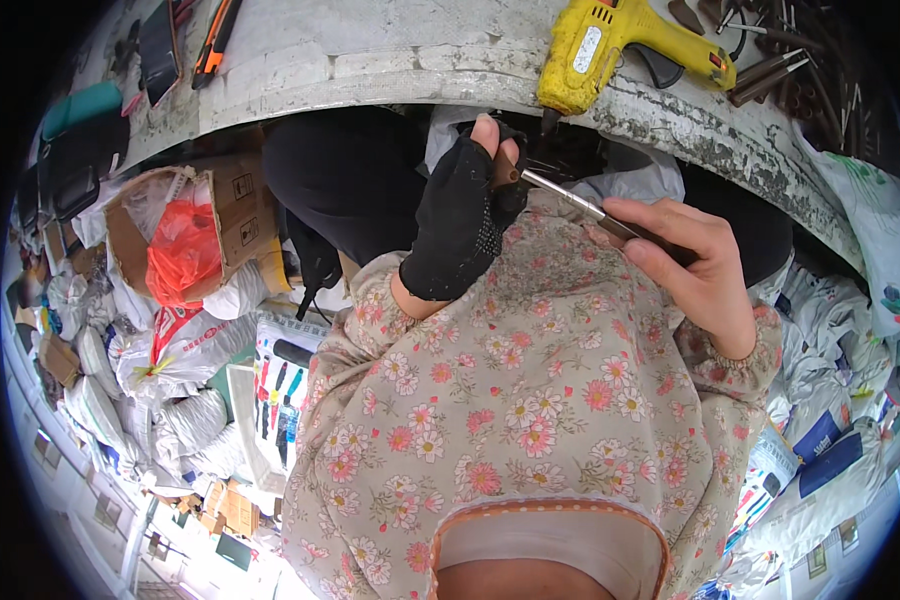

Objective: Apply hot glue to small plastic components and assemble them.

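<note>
A black fingerless glove covers my left hand, which is closed around a small brown rounded piece with the fingertips bare at the top. My right hand, ungloved, grips a slim rod with a dark brown handle and a silver metal shaft. The shaft's end reaches the brown piece; whether it is inside or only touching it, I cannot tell. Both hands are over my lap, just below the table edge. Beyond them, a yellow hot glue gun lies on the table with its nozzle over the edge.
Brown sticks, several with metal ends, are piled at the table's far right. An orange-and-black utility knife and a dark flat object lie at the left. A cardboard box holds a red plastic bag. White sacks crowd the floor.
</note>
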The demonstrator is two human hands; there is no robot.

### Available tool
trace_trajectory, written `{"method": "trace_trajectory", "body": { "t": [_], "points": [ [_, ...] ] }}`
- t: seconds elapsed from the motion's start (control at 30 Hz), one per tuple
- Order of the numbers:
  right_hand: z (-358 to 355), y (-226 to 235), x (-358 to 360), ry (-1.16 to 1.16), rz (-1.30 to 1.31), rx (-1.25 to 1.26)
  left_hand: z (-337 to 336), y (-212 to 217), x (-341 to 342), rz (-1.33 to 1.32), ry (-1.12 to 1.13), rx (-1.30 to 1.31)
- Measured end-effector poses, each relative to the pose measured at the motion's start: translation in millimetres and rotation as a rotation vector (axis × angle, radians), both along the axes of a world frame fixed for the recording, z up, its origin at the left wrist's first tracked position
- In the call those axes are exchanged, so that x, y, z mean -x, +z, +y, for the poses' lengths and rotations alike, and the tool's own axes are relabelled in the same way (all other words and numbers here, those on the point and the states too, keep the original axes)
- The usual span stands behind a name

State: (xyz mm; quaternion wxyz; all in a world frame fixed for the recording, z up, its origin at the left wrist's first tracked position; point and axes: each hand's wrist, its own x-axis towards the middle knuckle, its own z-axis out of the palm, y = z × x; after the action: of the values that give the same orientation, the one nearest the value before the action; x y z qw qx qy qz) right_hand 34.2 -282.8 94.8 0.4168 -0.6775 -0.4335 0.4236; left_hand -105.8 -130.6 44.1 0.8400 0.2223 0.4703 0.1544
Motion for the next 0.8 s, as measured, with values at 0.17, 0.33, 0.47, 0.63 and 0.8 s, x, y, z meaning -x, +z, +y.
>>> {"method": "trace_trajectory", "body": {
  "t": [0.17,0.33,0.47,0.63,0.8],
  "points": [
    [3.9,12.8,3.6,0.035,-0.112,0.012,0.9,-10.4,9.7,0.026,-0.081,-0.574],
    [11.1,30.2,14.5,0.118,-0.258,0.045,0.2,13.5,11.7,0.001,-0.294,-0.824],
    [16.6,26.1,17.4,0.11,-0.311,0.052,-1.6,3.5,8.5,0.042,-0.286,-0.795],
    [16.5,4.5,11.5,0.089,-0.299,0.046,4.2,-10.0,13.3,0.053,-0.368,-0.695],
    [15.1,-16.5,9.3,0.046,-0.133,0.015,35.4,-21.5,27.2,-0.264,-0.858,-1.093]
  ]
}}
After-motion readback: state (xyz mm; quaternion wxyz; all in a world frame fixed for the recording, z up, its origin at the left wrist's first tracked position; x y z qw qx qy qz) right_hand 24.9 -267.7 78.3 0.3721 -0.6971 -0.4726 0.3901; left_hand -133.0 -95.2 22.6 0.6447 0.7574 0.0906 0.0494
